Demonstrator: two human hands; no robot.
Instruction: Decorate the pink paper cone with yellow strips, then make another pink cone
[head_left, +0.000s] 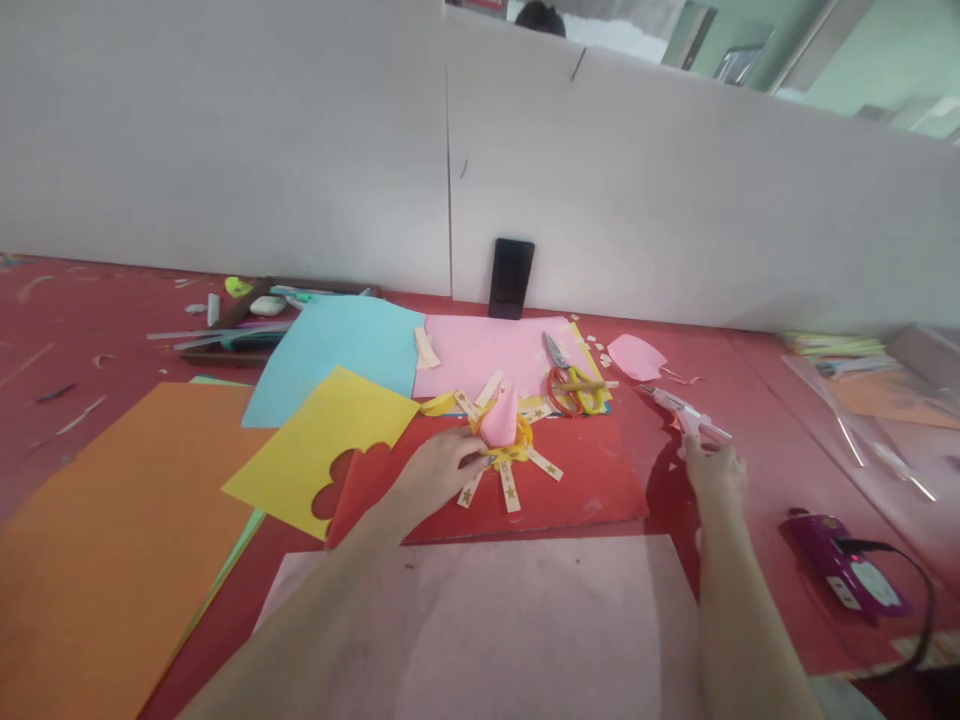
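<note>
My left hand (439, 468) rests on a red paper sheet (585, 480), its fingertips pinched on a paper craft (504, 435): a pink cone on a yellow ring with star-printed strips fanning out. To the right, my right hand (714, 470) is closed round the grip of a white glue gun (686, 412) whose nozzle points up-left, away from the craft. Scissors (571, 383) with red and yellow handles lie just behind the craft on a pink sheet (487, 352).
Orange (97, 540), yellow (330, 440) and blue (330, 345) paper sheets lie to the left, and a pale pink sheet (487, 620) lies in front. A black phone (511, 278) leans on the white partition. A purple device (844, 565) with a cable sits right.
</note>
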